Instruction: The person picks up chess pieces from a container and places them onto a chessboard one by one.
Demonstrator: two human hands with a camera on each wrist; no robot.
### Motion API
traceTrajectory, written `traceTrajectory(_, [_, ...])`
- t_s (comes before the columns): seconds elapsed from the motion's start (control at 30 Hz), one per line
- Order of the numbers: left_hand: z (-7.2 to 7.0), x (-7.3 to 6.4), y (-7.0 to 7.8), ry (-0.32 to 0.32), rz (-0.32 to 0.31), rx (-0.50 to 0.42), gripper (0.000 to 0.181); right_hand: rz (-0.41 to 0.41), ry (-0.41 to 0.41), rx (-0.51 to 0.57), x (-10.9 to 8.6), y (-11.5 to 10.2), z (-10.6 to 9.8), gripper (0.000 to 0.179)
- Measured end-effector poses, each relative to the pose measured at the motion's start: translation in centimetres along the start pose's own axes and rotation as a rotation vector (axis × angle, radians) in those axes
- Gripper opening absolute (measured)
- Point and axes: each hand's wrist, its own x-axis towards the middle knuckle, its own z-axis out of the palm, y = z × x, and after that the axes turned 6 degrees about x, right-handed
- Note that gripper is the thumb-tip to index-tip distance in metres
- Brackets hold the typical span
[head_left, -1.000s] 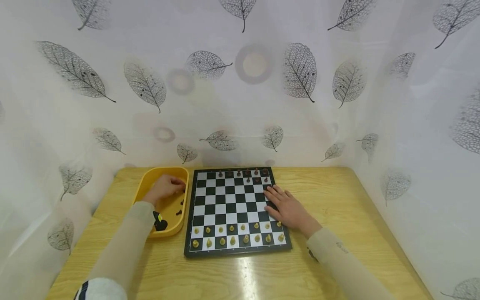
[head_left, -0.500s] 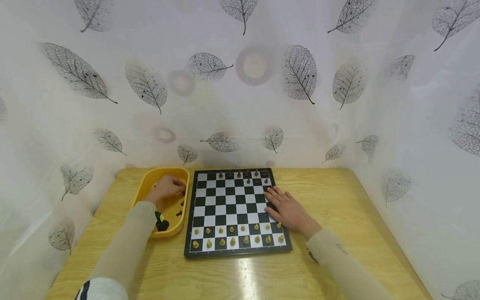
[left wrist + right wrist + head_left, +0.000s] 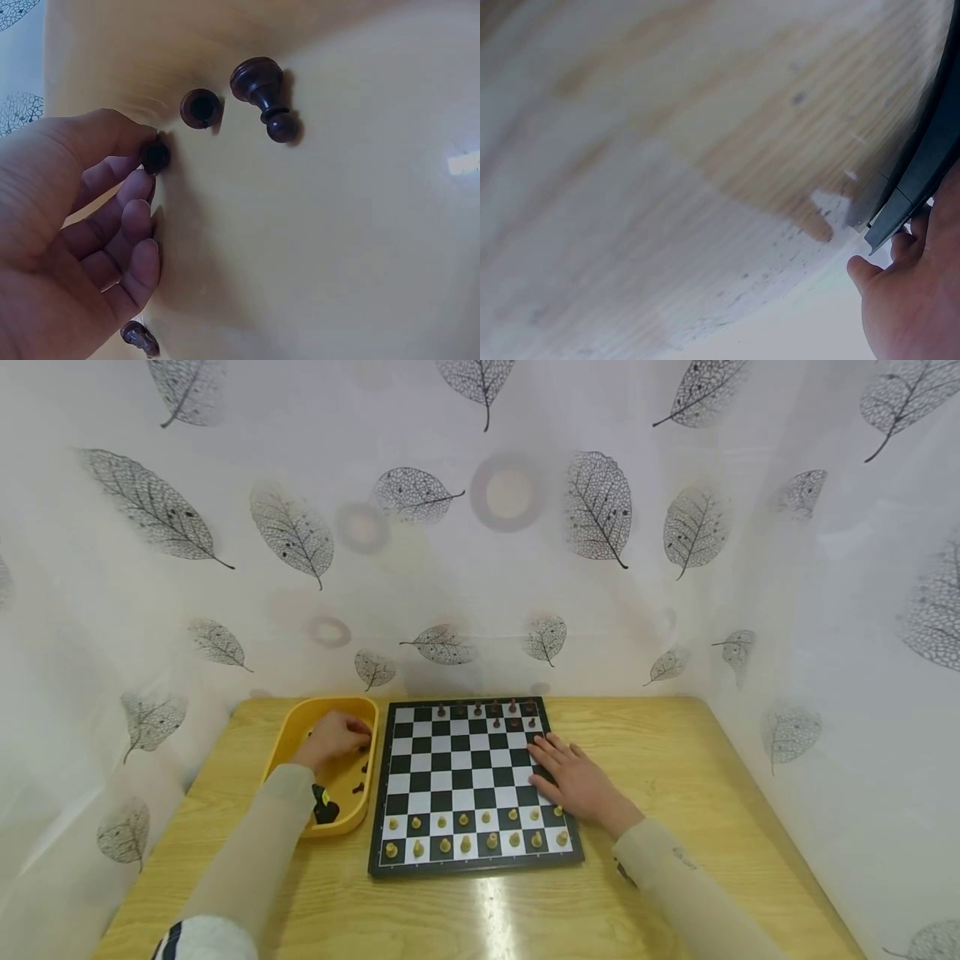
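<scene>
My left hand is inside the yellow tray, close to its right wall. Thumb and index finger pinch a dark chess piece with its black base toward the wrist camera; its kind is hidden. Beside it in the left wrist view lie a dark pawn and another dark piece seen from its base, while a smaller one shows below the fingers. My right hand rests with straight fingers on the right edge of the chessboard.
Yellow pieces stand in two rows along the board's near side. Dark red pieces occupy part of its far side. A black device with a yellow mark is beside the left cuff. A leaf-print curtain surrounds the wooden table.
My left fingers have shifted slightly along the tray's right wall toward me. The right hand and the pieces on the board stay as they were.
</scene>
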Motion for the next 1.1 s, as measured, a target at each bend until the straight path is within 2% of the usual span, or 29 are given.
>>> traceTrajectory(0.27, [-0.1,0.0,-0.6,0.045,0.051,0.01,0.024,0.008,-0.002,-0.016,0.0,-0.1,0.0,0.069])
traceTrajectory(0.47, [-0.6,0.3,-1.2,0.052,0.009,-0.073,0.029,0.005,0.005,-0.013,0.1,0.0,0.0,0.07])
traceTrajectory(0.6, [-1.2,0.6,-1.4,0.075,0.016,-0.076,0.029,0.003,0.007,-0.01,0.1,0.2,-0.1,0.07])
traceTrajectory(0.83, [-2.0,0.0,0.0,0.173,0.033,-0.031,0.031,0.003,0.003,-0.004,0.2,0.2,0.1,0.07])
traceTrajectory(1.0, [-2.5,0.1,1.2,0.259,0.102,-0.031,0.031,0.003,0.004,-0.001,0.1,0.2,0.1,0.069])
traceTrajectory(1.1, [-2.8,0.1,2.4,0.278,0.133,-0.039,0.03,0.003,0.005,0.005,0.0,0.0,0.0,0.068])
